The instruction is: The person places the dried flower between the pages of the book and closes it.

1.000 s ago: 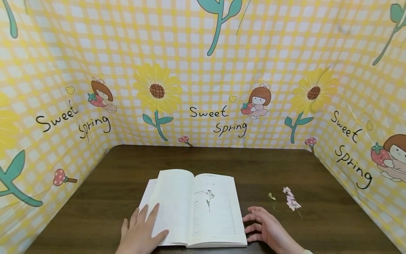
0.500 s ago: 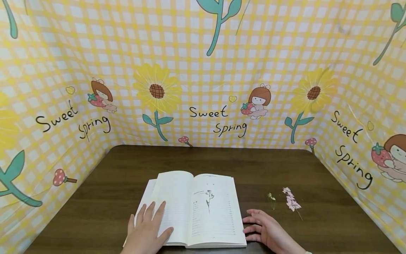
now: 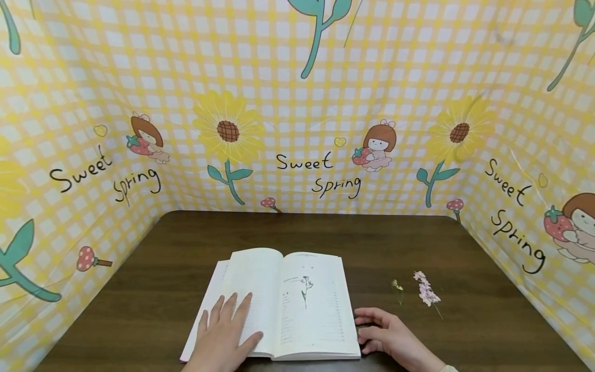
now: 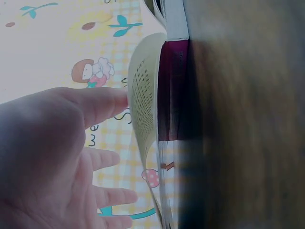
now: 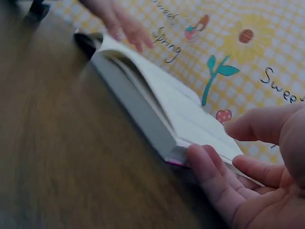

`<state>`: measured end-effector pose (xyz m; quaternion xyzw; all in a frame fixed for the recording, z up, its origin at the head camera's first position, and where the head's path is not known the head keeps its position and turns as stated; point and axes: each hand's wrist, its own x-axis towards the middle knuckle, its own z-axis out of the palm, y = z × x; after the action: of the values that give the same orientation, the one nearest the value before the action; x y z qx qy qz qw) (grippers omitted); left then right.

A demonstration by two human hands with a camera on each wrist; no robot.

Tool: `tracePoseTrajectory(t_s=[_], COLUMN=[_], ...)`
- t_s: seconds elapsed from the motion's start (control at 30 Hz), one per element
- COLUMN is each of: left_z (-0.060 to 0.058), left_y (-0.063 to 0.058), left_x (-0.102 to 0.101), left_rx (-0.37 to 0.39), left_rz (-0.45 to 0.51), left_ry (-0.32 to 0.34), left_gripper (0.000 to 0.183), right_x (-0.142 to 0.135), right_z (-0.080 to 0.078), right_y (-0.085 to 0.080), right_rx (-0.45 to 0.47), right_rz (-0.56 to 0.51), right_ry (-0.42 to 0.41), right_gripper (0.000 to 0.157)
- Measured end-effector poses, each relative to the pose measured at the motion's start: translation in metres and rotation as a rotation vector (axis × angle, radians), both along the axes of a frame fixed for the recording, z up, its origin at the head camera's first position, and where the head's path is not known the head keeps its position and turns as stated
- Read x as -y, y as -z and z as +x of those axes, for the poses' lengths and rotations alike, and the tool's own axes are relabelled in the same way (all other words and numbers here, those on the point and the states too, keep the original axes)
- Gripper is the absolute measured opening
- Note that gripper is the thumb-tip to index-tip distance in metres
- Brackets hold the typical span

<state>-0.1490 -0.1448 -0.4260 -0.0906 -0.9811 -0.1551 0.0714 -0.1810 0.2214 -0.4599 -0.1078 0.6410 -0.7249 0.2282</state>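
An open book (image 3: 260,310) lies on the brown table, its left pages bowed up a little. A thin pressed flower sprig (image 3: 304,292) with a green stem lies on the right page. My left hand (image 3: 222,335) is spread over the left page, fingers nearly straight; the left wrist view shows its thumb at the curved page (image 4: 145,95) above a dark red spine. My right hand (image 3: 392,333) is at the book's right edge, fingers loosely bent. In the right wrist view, its fingertips (image 5: 200,160) touch the book's corner, and its thumb stays apart above the page.
Right of the book lie a pink flower sprig (image 3: 427,290) and a small yellow-green sprig (image 3: 396,287). A yellow checked cloth (image 3: 302,119) with printed sunflowers and lettering rises around the table's (image 3: 260,232) back and sides.
My left hand has slid rightward across the left page, toward the middle of the book. The right hand stays by the right edge, its fingers shifting slightly. The flowers have not moved.
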Motion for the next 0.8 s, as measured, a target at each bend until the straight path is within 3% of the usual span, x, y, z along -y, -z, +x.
tracePoseTrajectory(t_s=[0.2,0.47,0.6,0.8], left_z=[-0.002,-0.004,-0.005,-0.004], left_y=[0.003,0.007,0.007,0.008], left_x=[0.004,0.012,0.017,0.023], left_rx=[0.065,0.167,0.200,0.226], left_rz=[-0.003,-0.021,-0.015,-0.011], left_ry=[-0.020,-0.046,-0.051,-0.068], left_gripper=[0.078,0.090,0.092,0.095], right_x=[0.009,0.023,0.026,0.022], right_z=[0.005,0.008,0.010,0.010], right_y=[-0.005,-0.011,-0.014,-0.018], right_rx=[-0.175,-0.506,-0.547,-0.574], right_rz=[0.207,0.547,0.598,0.584], right_ry=[0.012,0.019,0.025,0.028], right_gripper=[0.061,0.068,0.069,0.061])
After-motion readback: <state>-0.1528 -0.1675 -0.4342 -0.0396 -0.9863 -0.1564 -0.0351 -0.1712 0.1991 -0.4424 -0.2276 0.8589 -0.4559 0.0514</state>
